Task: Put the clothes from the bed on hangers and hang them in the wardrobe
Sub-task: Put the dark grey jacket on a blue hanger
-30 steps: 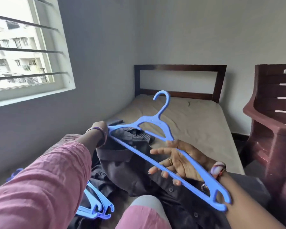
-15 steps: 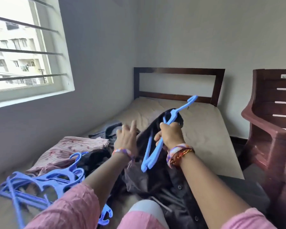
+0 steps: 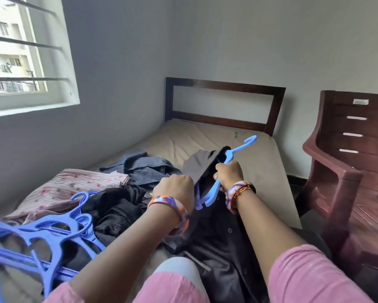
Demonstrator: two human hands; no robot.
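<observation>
A dark grey buttoned shirt lies on the bed in front of me, its upper part lifted. My right hand grips a blue plastic hanger that is partly inside the shirt, its hook pointing up to the right. My left hand is clenched on the shirt's cloth just left of the hanger. Left of the shirt lie a black garment, a blue striped shirt and a pink patterned garment. No wardrobe is in view.
A pile of several blue hangers lies on the bed at the lower left. A brown plastic chair stands close on the right of the bed. The dark headboard and wall are at the far end, a barred window to the left.
The right hand has pushed the hanger lower into the shirt. The left hand, open half a second ago, has closed on the cloth. The view has tilted and shows more of the bed.
</observation>
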